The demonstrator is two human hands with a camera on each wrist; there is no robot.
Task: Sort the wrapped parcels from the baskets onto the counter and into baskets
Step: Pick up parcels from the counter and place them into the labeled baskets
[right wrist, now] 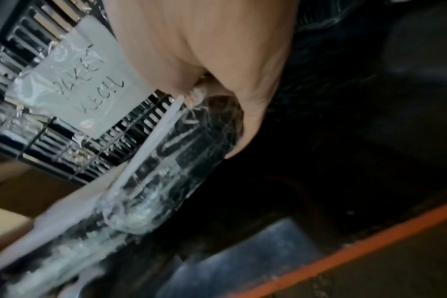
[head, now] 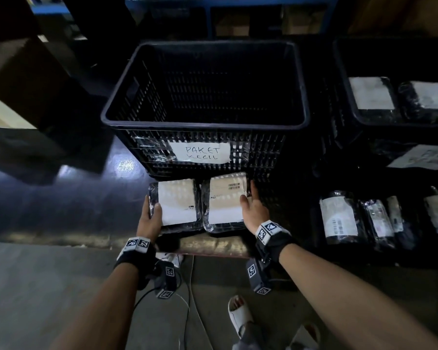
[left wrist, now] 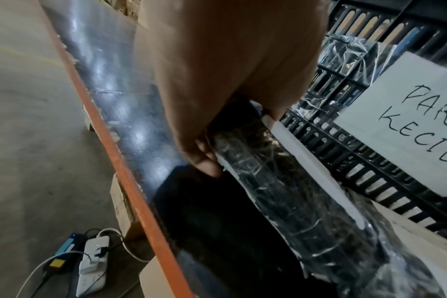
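Note:
Two black wrapped parcels with white labels lie side by side at the counter's front edge, right before the black basket (head: 205, 122) marked "PAKET KECIL". My left hand (head: 151, 214) grips the left parcel (head: 176, 204) by its left edge, thumb on top; in the left wrist view the fingers (left wrist: 204, 159) curl under the parcel (left wrist: 281, 191). My right hand (head: 253, 205) grips the right parcel (head: 225, 200) by its right edge, thumb on the label. The right wrist view shows that parcel (right wrist: 166, 171) blurred below the hand (right wrist: 217, 70). The basket looks empty inside.
Another black basket (head: 390, 120) at the right holds wrapped parcels. Several more parcels (head: 339, 218) lie in a row on the dark counter (head: 61, 198) at the right. A cardboard box (head: 23, 79) stands at the far left. Cables and a power strip (left wrist: 92, 264) lie on the floor.

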